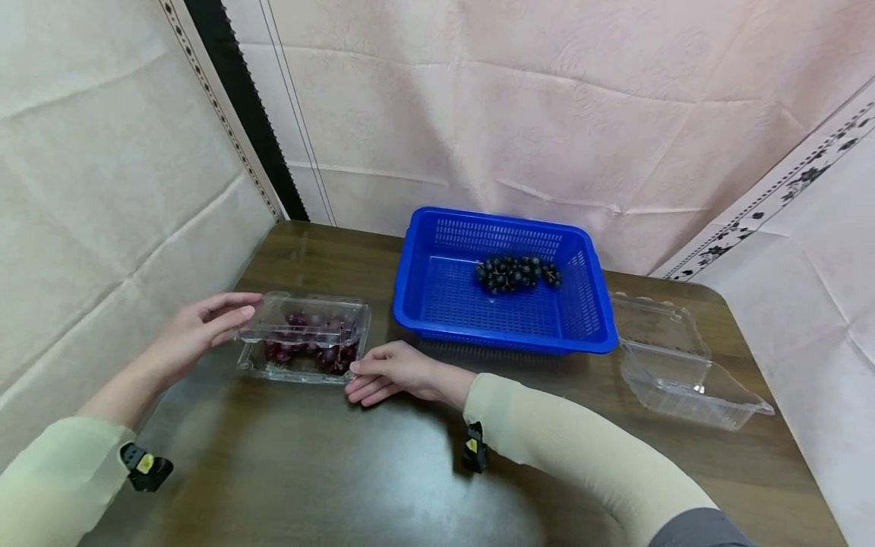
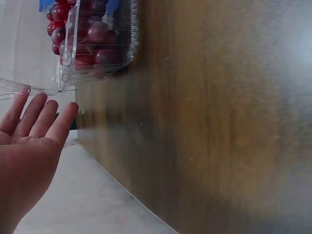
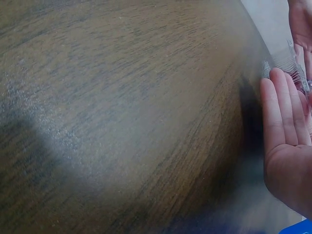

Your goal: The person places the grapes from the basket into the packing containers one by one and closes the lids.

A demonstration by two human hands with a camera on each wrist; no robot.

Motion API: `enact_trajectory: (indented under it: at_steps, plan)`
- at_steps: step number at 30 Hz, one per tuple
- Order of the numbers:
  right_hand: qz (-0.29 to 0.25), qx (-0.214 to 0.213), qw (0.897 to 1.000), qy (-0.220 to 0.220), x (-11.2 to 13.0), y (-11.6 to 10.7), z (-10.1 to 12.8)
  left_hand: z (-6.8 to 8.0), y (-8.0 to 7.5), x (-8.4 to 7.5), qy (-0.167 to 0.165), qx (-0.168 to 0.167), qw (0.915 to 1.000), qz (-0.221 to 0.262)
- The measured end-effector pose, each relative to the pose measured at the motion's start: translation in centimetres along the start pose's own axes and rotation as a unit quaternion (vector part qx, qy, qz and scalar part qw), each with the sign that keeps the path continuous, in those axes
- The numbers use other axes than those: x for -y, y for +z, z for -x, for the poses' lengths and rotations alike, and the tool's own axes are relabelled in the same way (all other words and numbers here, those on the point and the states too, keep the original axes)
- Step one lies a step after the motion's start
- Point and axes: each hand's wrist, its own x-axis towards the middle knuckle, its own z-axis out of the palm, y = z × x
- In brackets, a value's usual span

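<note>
A clear plastic clamshell box (image 1: 256,363) with red grapes (image 1: 328,355) inside stands on the left part of the table. Its transparent lid (image 2: 31,53) is tilted up, not flat on the base. My left hand (image 1: 205,325) is at the box's left end, with straight fingers at the lid's edge; the left wrist view shows the fingertips touching or very near it. At the front right corner of the box is my right hand (image 1: 386,374). Its fingers lie extended along the side in the right wrist view, and the thumb is near the corner.
A blue plastic basket (image 1: 444,330) with dark grapes (image 1: 509,273) stands at the back middle. To its right, another clear clamshell box (image 1: 690,391) lies with its lid folded back. Pale cloth (image 1: 547,99) hangs behind the wooden table (image 1: 307,471).
</note>
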Motion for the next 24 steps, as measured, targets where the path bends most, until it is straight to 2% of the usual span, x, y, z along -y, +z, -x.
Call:
enact_trajectory:
  at_steps: [3,6,10,15,24]
  plan:
    - [0.0,0.001,1.0,0.002,0.1,0.0,0.1,0.4,0.1,0.3,-0.011,-0.014,0.9977,-0.065]
    - [0.0,0.001,1.0,0.002,0.1,0.0,0.2,0.7,0.2,0.7,-0.026,-0.012,0.9948,-0.098]
    - [-0.004,0.001,1.0,0.004,0.2,-0.2,0.5,1.0,0.6,1.1,-0.04,-0.002,0.9955,-0.086]
    - [-0.013,0.005,1.0,0.009,0.5,-0.4,1.2,1.3,0.9,1.5,-0.041,0.002,0.996,-0.079]
    - [0.022,0.022,0.999,0.017,0.7,-0.6,2.2,1.6,1.2,2.1,-0.031,-0.001,0.9971,-0.069]
